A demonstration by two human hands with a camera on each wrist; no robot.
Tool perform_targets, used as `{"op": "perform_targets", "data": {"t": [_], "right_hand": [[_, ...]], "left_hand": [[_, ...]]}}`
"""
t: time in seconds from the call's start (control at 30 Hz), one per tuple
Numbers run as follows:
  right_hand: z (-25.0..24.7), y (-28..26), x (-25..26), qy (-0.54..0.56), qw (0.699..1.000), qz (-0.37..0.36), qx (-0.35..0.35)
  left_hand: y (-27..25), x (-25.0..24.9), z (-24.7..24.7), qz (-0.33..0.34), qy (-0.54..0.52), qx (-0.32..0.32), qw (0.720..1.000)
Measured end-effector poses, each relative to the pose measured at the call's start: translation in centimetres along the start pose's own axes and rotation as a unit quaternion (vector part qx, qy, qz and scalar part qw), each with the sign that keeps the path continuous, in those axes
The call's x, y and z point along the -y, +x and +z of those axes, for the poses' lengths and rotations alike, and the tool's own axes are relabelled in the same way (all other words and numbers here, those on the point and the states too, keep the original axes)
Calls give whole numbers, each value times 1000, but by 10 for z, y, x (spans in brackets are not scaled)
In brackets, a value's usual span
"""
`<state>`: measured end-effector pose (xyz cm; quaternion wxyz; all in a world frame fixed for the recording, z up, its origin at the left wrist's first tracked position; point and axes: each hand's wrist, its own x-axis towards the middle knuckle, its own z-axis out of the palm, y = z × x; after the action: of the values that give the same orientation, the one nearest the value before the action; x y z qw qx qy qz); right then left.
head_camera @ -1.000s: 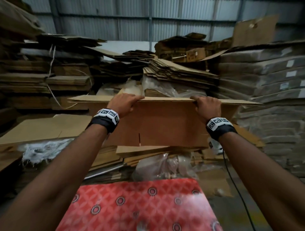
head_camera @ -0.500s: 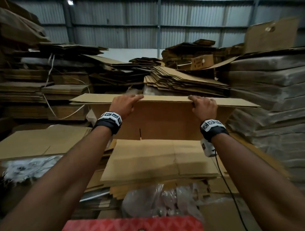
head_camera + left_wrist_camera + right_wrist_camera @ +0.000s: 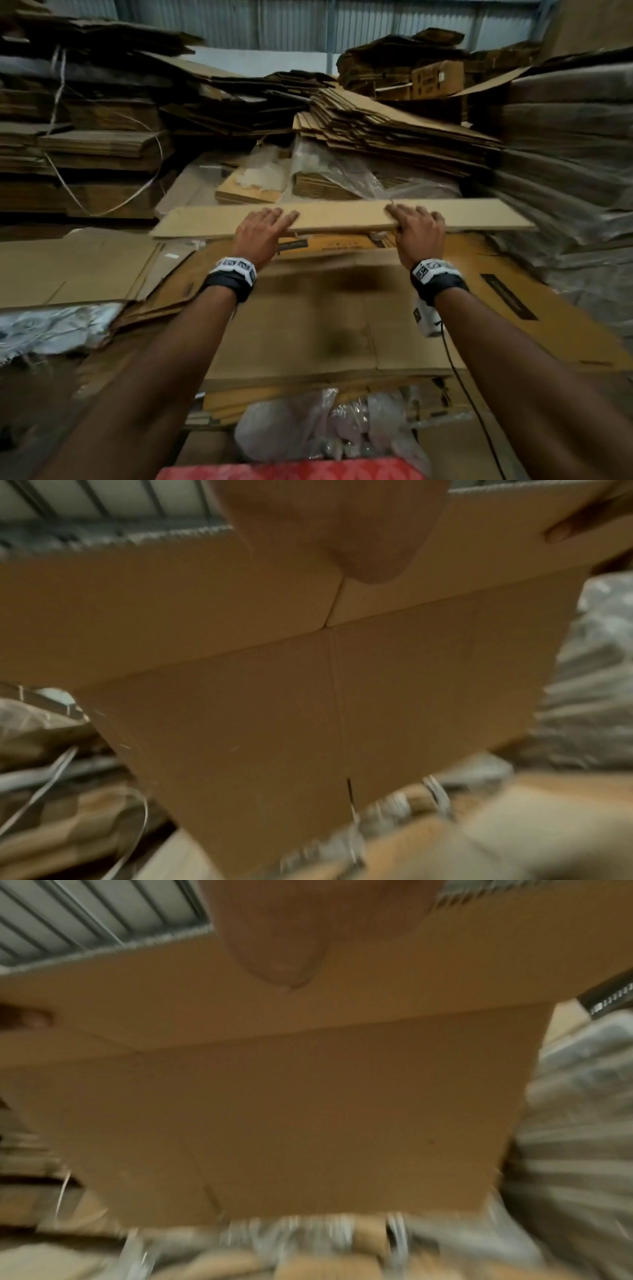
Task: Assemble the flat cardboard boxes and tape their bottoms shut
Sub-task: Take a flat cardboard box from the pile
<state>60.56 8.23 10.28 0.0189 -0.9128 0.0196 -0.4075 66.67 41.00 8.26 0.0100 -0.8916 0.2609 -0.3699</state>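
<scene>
The flat box [image 3: 342, 217] is held up in the air above a pile of flat cardboard [image 3: 308, 325] — both hands grip its top flap. The left hand [image 3: 262, 233] lays its fingers over the flap with the thumb [image 3: 342, 531] pressed under it. The right hand [image 3: 416, 228] grips the same flap further along, thumb [image 3: 287, 934] under too. The rest of the box hangs down below the hands. Behind the box sit more stacks of cardboard [image 3: 394, 126] — and a crumpled plastic bag [image 3: 329, 425] lies near the pile's front edge.
</scene>
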Motion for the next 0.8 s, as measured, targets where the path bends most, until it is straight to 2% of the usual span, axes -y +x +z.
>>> {"op": "perform_targets", "data": {"t": [0.1, 0.2, 0.3, 0.43, 0.63, 0.8], "right_hand": [[52, -55, -5, 8, 994, 32, 102], [90, -118, -6, 13, 985, 51, 163], [111, -157, -5, 15, 977, 67, 200], [126, -184, -7, 9, 968, 75, 240], [144, -222, -12, -3, 949, 47, 311], [148, -234, -21, -5, 931, 10, 364]], "left_hand": [[-45, -24, 58, -33, 0, 139, 990], [-101, -51, 102, -64, -22, 214, 975], [-142, -67, 129, -82, -41, 248, 965], [-164, -76, 144, -98, -49, 292, 950], [-192, -85, 153, -86, -42, 372, 923], [-206, -93, 162, -47, -15, 424, 904]]}}
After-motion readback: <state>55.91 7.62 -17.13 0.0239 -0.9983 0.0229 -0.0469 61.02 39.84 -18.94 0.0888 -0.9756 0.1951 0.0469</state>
